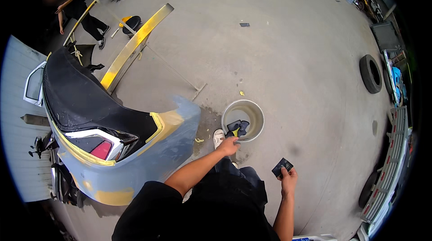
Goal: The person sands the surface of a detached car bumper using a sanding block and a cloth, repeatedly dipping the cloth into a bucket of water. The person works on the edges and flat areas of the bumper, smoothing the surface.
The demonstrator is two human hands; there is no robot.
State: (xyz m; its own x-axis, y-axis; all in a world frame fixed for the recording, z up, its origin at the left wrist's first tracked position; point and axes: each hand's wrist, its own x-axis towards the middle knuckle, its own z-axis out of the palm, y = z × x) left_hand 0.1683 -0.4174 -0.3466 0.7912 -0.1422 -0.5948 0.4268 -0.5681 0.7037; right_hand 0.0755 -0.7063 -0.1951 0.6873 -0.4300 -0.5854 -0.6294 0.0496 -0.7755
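Note:
My left hand (229, 146) reaches to the near rim of a round metal bucket (257, 107) on the floor, its fingers curled. Right beyond the fingertips, against the bucket's inside, show dark grey and yellow pieces (243, 127); whether they are in my grasp or lie in the bucket is unclear. Off to the right, my right hand (288, 179) pinches a black square sheet (281, 167), like sandpaper, between thumb and fingers. Left of the bucket stands a car bumper (180, 126), sanded to grey-blue with tan patches, with yellow masking tape (157, 126) edging its black part.
Behind the bumper, a stand (198, 91) carries a long yellow-and-grey strip (135, 47). Another person (83, 13) is at the far left beside a black round container (132, 24). A tyre (370, 73) and a slatted metal panel (391, 160) line the right side. My shoe (218, 137) is beside the bucket.

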